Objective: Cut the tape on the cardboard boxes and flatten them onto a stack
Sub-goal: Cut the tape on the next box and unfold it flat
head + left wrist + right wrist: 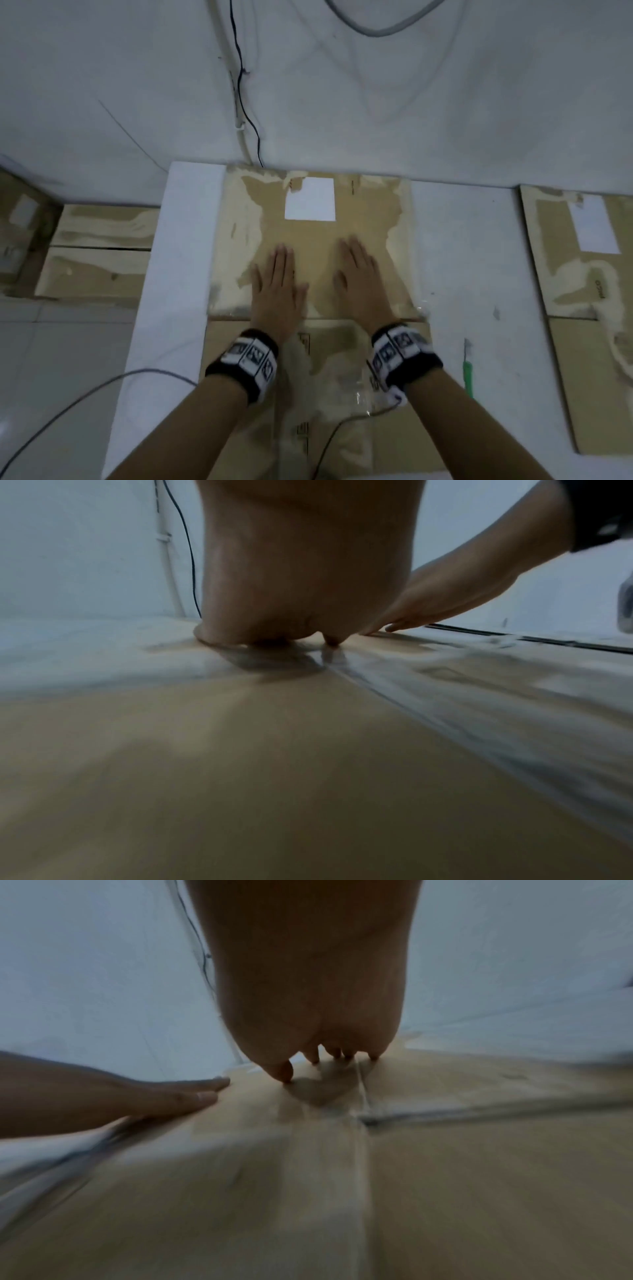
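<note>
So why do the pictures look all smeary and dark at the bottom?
Left wrist view: the flattened brown cardboard box smears into streaks and darkens toward the bottom edge; the left hand stays fairly sharp. Right wrist view: same streaky blur, the right hand shadowed. Head view: softer overall, the slim green-handled cutter blurry.

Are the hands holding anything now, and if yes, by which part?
Nothing is held. The left hand and right hand lie flat, fingers straight, pressing on the flattened cardboard box.

Left hand, right hand, flat, palms down
</note>
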{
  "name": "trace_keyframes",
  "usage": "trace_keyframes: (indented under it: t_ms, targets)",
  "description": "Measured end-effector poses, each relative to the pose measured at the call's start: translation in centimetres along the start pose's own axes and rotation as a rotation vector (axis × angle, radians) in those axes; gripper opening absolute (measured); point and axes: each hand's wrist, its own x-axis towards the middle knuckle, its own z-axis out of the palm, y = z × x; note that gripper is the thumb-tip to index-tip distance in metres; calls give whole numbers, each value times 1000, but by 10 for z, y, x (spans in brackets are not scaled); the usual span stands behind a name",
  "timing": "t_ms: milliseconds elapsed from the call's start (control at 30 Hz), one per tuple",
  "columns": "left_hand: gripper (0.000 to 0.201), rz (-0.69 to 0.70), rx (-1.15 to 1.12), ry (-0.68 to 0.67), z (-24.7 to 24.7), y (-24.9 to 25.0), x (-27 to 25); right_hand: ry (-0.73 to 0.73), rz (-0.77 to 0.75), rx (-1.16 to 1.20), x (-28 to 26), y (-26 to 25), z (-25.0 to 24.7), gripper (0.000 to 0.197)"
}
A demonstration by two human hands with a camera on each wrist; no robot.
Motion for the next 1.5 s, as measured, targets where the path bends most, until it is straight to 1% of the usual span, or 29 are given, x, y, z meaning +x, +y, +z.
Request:
trace_keyframes:
  t_ms: [100,200,300,433,533,633,733,867,967,1033,1167,1233,1300,1333,1367,1467,1500]
  targets:
    - [66,-36,16,73,15,0,-56,48,-40,-1,-68,2,22,58]
    - [64,-59,30,92,21,3,-90,96,-5,-11,-106,5,35,56]
    - [64,-37,54,77,23,5,-101,151,20,-72,-118,4,42,57]
    - [64,-50,73,67,25,5,-98,161,41,-70,-115,4,46,58]
    - [65,-32,67,48,25,2,-98,137,25,-48,-115,6,45,60]
    - [67,-24,51,47,24,0,-104,79,-7,-29,-117,13,40,64]
    - [68,-45,35,75,31,6,-136,111,-33,0,-147,16,43,62]
    - [65,-59,42,122,51,17,-208,148,-30,22,-224,12,61,60]
    - [62,-86,59,141,59,22,-238,172,-27,-31,-261,13,73,59]
    - [62,-90,86,145,60,22,-242,173,-19,-77,-268,14,77,59]
    - [62,-99,94,143,61,21,-240,142,4,-99,-264,12,75,60]
    - [62,-97,75,136,59,21,-241,131,-15,-67,-267,11,73,59]
    - [60,-72,46,145,57,20,-243,140,-29,21,-268,16,71,57]
    - [59,-95,30,156,55,19,-241,152,-3,70,-267,20,68,56]
    - [60,-167,7,180,53,17,-238,179,51,98,-266,25,65,56]
    - [72,-515,-126,272,38,9,-223,272,255,131,-257,37,52,58]
    - [77,-576,-158,290,32,6,-216,318,295,149,-253,40,48,60]
